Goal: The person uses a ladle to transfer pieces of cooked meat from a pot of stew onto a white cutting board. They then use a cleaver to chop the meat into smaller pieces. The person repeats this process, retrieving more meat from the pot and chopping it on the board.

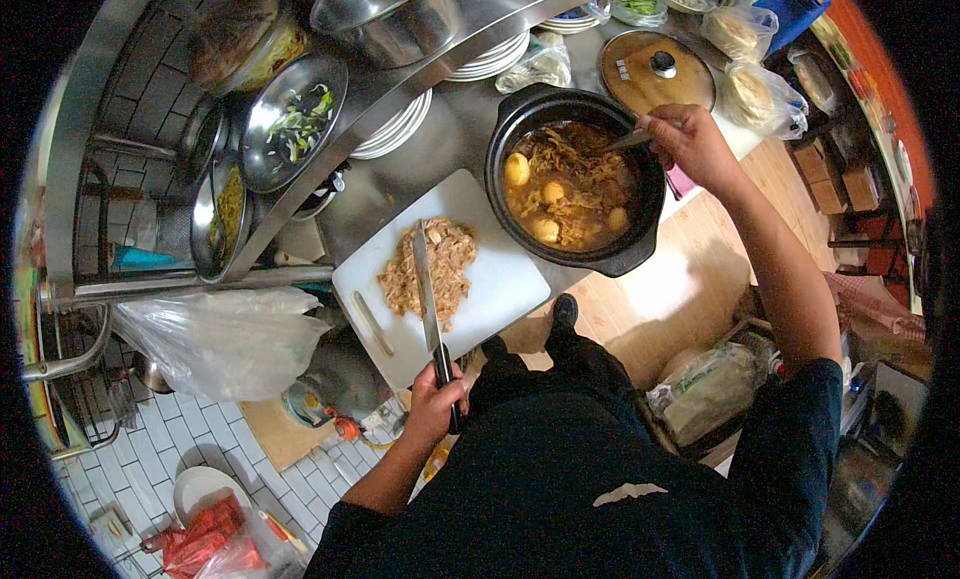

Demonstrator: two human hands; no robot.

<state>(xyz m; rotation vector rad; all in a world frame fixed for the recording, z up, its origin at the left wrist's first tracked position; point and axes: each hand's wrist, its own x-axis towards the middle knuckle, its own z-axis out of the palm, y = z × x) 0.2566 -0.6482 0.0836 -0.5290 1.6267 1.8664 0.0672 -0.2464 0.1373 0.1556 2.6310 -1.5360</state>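
My left hand [437, 400] grips the black handle of a long knife [424, 286], whose blade lies over a heap of shredded meat [450, 267] on a white cutting board [495, 282]. To the right of the board stands a black clay pot [619, 266] of brown broth with several peeled eggs [553, 193] and stewed pieces. My right hand [686, 140] holds a metal utensil [628, 140] by its handle over the pot's right rim; its far end reaches the food, and its exact kind is unclear.
A glass lid [652, 72] with a black knob lies behind the pot, near bagged flatbreads [761, 102]. Stacked white plates [397, 125] stand under a steel shelf edge [480, 35]. On the left are a steel bowl of chopped greens [296, 125] and a hanging plastic bag [225, 339].
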